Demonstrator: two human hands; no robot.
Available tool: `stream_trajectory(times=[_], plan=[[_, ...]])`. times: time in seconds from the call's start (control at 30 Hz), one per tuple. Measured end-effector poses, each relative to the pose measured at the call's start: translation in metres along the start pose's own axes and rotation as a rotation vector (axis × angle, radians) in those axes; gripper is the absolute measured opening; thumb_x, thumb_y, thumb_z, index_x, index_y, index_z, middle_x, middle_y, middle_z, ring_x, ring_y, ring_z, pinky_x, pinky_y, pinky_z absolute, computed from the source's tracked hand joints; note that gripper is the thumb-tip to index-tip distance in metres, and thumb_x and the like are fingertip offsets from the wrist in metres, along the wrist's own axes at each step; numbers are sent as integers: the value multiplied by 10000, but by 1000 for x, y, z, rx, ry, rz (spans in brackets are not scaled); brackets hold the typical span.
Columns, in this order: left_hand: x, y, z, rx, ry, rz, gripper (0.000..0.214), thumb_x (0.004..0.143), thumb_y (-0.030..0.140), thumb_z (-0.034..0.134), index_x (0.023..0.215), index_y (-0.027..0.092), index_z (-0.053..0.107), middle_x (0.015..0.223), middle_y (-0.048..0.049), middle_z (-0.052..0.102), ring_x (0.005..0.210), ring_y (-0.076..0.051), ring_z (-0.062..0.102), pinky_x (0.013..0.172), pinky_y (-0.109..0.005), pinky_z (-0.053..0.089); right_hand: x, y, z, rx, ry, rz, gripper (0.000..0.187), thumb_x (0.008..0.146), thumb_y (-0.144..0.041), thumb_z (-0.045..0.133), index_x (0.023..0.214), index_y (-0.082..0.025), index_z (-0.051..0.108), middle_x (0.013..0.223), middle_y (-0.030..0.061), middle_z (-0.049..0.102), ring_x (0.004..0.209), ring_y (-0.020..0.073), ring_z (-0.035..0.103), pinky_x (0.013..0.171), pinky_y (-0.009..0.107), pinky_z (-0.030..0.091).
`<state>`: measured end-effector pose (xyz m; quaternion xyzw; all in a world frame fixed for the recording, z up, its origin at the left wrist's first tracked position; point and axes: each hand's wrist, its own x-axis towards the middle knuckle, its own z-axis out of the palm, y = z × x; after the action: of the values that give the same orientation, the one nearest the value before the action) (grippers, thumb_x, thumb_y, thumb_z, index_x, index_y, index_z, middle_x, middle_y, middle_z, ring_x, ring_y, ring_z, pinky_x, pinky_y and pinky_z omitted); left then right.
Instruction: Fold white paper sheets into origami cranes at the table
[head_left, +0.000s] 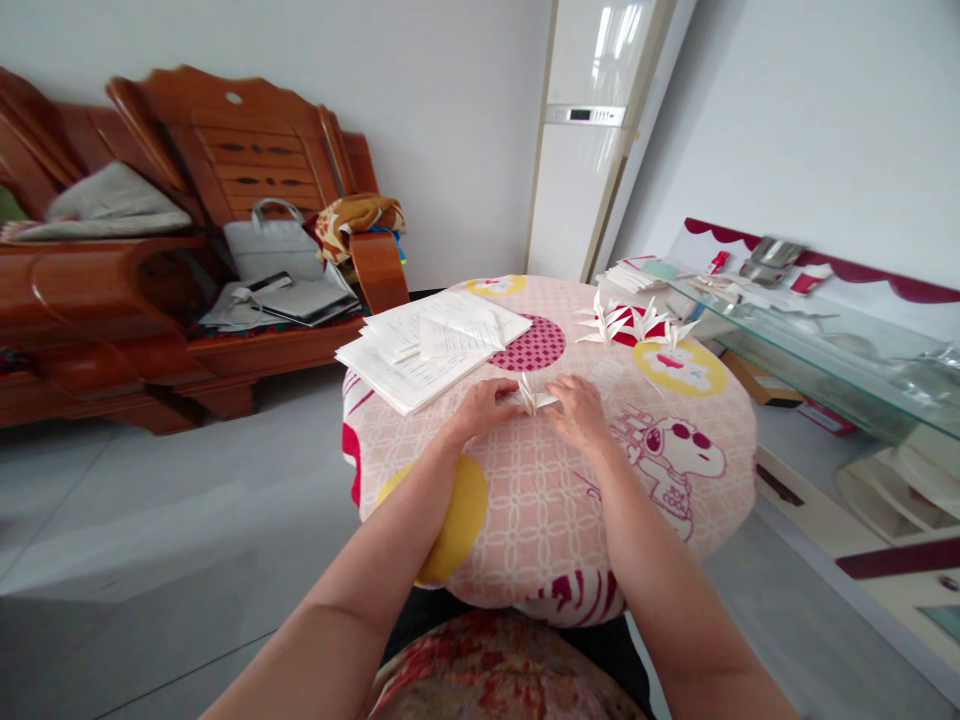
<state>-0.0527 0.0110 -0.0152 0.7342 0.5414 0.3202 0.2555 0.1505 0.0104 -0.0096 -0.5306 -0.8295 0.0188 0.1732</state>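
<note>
A white folded paper crane [529, 397] rests low over the cloth-covered round table [540, 500], between my two hands. My left hand [484, 408] pinches its left side with thumb and fingers. On the other side, my right hand [577, 408] has its fingertips closed on the crane's right wing. Several finished paper cranes [641, 322] stand in a group at the table's far right. To the left of them, beyond my left hand, lies a stack of printed paper sheets [420, 355], with a smaller piece on top.
At the right stands a glass-topped cabinet [825, 350] with metal bowls and a paper pile [637, 273] near its end. A carved wooden sofa [247, 160] at the left holds a grey bag [270, 245] and a laptop [307, 300]. A tall white air conditioner [577, 180] stands behind.
</note>
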Motion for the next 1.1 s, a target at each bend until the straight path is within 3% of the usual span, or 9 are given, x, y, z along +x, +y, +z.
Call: stream_trajectory(times=[0.13,0.23,0.37,0.5,0.63,0.8,0.93,1.1], plan=[[-1,1,2,7,24,-21,333,827,194,607,1129,214,744,1078,-16,766,942,-197,699,898,-282,521,-5,-11,-2,-104,-50,-28,315,972,-193,440,1186,-139,665,1351,155,590,1338,306,404,1137,497,234],[-1,2,5,109,48,16,346,847,157,590,1145,241,744,1129,-15,756,1039,-214,687,958,-287,503,-3,-12,2,-140,-59,-39,351,979,-127,375,1194,-126,653,1323,154,606,1323,287,414,1137,469,224],[-1,2,13,299,41,65,392,881,92,524,1213,210,695,1208,-65,721,1157,-227,642,1048,-322,453,0,-12,9,-176,-68,-5,370,968,-83,347,1151,-106,667,1198,167,657,1214,274,499,1064,408,302],[-3,10,25,463,7,29,334,924,93,449,1143,171,689,1091,-114,728,1075,-252,663,989,-352,483,1,-21,10,-231,-92,42,365,957,-72,357,1109,-71,689,1126,191,679,1116,286,558,955,382,375],[-4,22,34,485,32,-5,327,932,64,386,1076,135,671,1074,-148,705,1045,-258,655,931,-347,503,4,-33,9,-243,-80,108,386,966,-67,338,1089,-69,704,1118,213,685,1103,300,575,921,385,398],[-1,24,35,457,110,-22,305,931,62,397,1069,144,656,1041,-122,701,1018,-231,651,919,-318,497,10,-37,11,-156,-18,190,403,983,-77,302,1125,-99,679,1112,188,698,1078,269,610,915,350,414],[2,20,34,393,168,-34,307,952,79,393,1093,164,652,1048,-108,704,990,-226,661,884,-303,491,9,-36,12,-87,1,210,388,982,-82,299,1091,-115,670,1074,174,713,1038,251,637,877,323,426],[0,25,33,428,152,-51,306,977,88,358,1091,115,641,1019,-153,702,965,-272,669,832,-336,479,6,-38,7,-48,20,187,363,966,-67,307,1045,-101,660,1021,184,719,1012,254,652,836,311,424]])
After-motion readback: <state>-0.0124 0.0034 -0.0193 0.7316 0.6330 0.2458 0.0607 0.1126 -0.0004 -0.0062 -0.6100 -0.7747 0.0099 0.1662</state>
